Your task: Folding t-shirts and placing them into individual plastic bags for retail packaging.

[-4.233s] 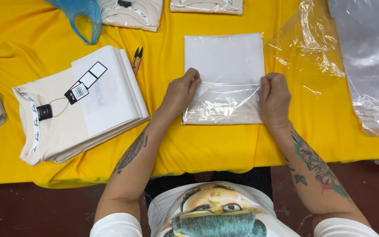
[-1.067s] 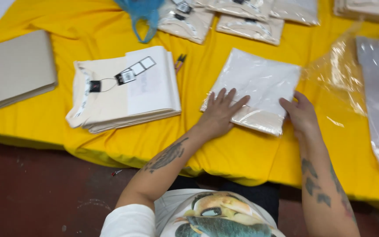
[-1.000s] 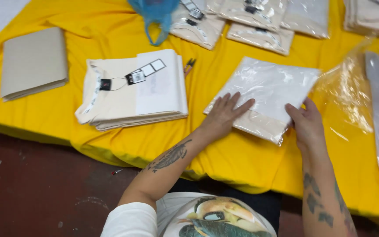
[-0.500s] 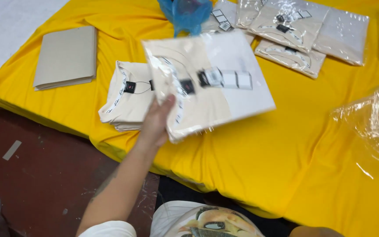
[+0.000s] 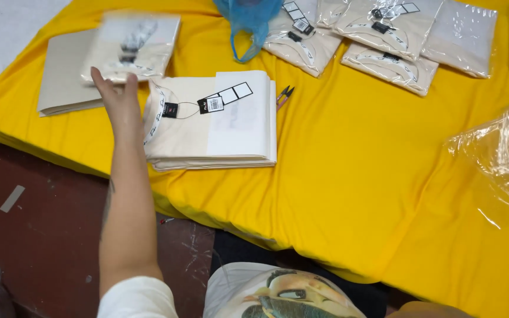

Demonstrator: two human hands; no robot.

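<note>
We are reaching our left hand (image 5: 119,97), fingers spread and released, up and leftward over the table (image 5: 354,194); the bagged shirt (image 5: 134,44), blurred, is lying just beyond the fingertips atop a grey folder (image 5: 60,82). Our right hand is staying out of view.

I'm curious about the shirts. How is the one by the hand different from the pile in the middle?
The bagged shirt is sealed in clear plastic; the stack of folded shirts is bare, with a hang tag and white paper on top. The bagged shirt is a single one resting on a grey board at the left hand's fingertips; the stack holds several, straight on the yellow cloth. Both are cream and folded.
</note>
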